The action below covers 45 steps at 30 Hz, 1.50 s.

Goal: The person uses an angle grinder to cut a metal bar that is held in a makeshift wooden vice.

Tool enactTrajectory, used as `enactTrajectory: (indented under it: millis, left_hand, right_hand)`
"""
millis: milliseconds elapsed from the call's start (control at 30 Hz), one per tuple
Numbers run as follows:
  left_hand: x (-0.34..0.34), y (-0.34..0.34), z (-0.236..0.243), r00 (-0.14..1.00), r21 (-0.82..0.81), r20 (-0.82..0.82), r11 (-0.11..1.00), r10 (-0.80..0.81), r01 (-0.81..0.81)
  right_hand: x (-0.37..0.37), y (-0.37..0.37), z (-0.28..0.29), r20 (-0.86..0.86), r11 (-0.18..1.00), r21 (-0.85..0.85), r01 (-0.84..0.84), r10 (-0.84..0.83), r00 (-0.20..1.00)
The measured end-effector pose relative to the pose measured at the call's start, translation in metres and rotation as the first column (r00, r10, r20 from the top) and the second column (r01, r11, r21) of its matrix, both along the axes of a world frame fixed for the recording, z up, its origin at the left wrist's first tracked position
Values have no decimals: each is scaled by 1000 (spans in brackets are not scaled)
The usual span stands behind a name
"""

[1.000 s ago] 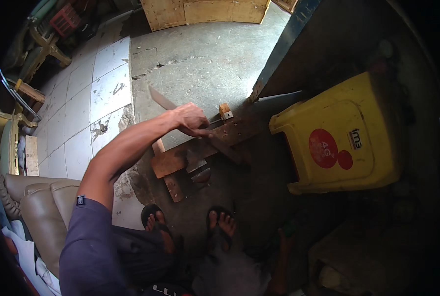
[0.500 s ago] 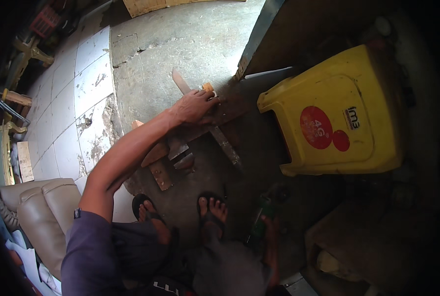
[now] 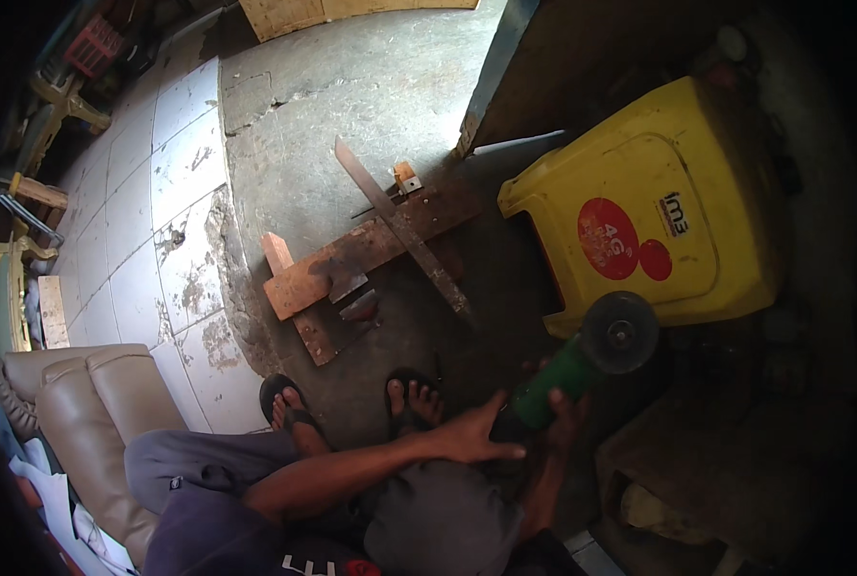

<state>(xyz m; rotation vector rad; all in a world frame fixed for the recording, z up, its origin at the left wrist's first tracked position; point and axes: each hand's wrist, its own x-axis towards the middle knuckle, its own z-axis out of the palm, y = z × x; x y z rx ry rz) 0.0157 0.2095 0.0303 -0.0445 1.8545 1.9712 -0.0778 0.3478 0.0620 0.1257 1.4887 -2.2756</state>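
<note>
A green angle grinder point(image 3: 536, 396) is raised off the floor at my right, its round disc point(image 3: 620, 334) facing up. My right hand point(image 3: 565, 420) is closed around the green body, partly in shadow. My left hand point(image 3: 469, 431) grips the grinder's dark rear end between thumb and fingers. Ahead of my feet, a low wooden plank point(image 3: 299, 291) rests on crosspieces. A long flat metal bar point(image 3: 411, 239) lies slantwise across it, untouched. Beside the plank's near edge are small metal pieces point(image 3: 359, 305), and a wood block point(image 3: 405, 177) sits at its far side.
An upturned yellow plastic chair point(image 3: 678, 202) stands at the right, below a dark panel point(image 3: 543, 86). A tan padded seat point(image 3: 92, 394) is at the left beside white floor tiles point(image 3: 186, 158). My sandalled feet point(image 3: 414, 403) are close to the plank.
My left hand has left the metal bar and plank and come back to the grinder's rear end. My right hand has lifted the grinder from low at the right, its disc now higher.
</note>
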Motion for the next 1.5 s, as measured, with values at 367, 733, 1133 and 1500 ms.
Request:
enactTrajectory:
  millis: [367,733,1133,1500]
  left_hand:
    - [-3,-30,3,959,-36,-155,971,-238,236]
    - [0,-27,18,991,-36,-102,996,-82,79]
    - [-12,-59,-6,882,-298,-379,939,-281,171]
    - [-190,-275,-42,188,-653,-119,66,975,-754]
  right_hand:
    - [-2,-12,9,-13,976,-218,-3,0,1000]
    - [-21,-30,30,-26,997,-59,-52,51,998]
    - [-15,-25,39,-54,985,167,-42,52,997]
    - [21,64,-26,185,809,499,-310,250,950]
